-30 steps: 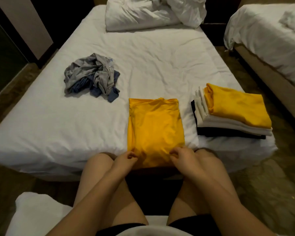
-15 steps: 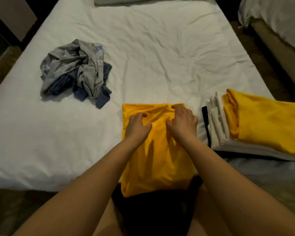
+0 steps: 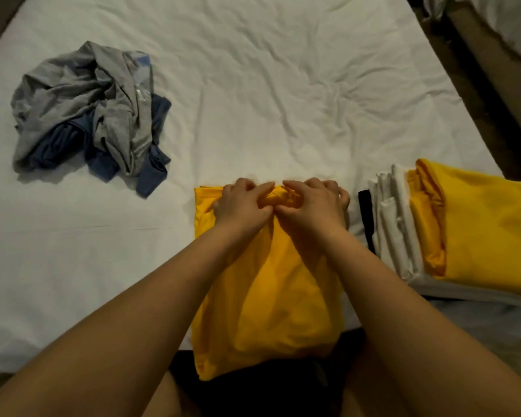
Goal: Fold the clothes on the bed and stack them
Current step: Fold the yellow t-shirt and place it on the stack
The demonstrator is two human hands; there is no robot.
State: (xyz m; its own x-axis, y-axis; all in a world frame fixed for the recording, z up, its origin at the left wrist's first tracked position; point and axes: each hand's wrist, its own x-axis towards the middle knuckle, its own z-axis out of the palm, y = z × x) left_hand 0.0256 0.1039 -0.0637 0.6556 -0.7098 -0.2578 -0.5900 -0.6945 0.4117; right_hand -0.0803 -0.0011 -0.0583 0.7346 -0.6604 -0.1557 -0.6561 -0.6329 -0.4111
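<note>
The yellow shirt [image 3: 268, 296] lies folded into a long panel at the near edge of the bed [image 3: 253, 85], its near end hanging over the edge toward my lap. My left grip [image 3: 241, 206] and right grip [image 3: 313, 206] sit side by side on its far end, thumbs almost touching in the middle. Both have their fingers curled over the far edge, pinching the cloth, which bunches into small wrinkles between them. My forearms lie along the panel's two sides.

Just right of the shirt, with a narrow strip of sheet between, stands the stack [image 3: 385, 236]: a black piece at the bottom, white layers above it, and a yellow piece [image 3: 487, 230] on top. My right little finger is near the stack but apart from it.

Well off to the left, further up the sheet, a pile [image 3: 88, 115] of grey and blue clothes lies crumpled. The sheet between is creased. A second bed [image 3: 518, 31] shows at the upper right corner.
</note>
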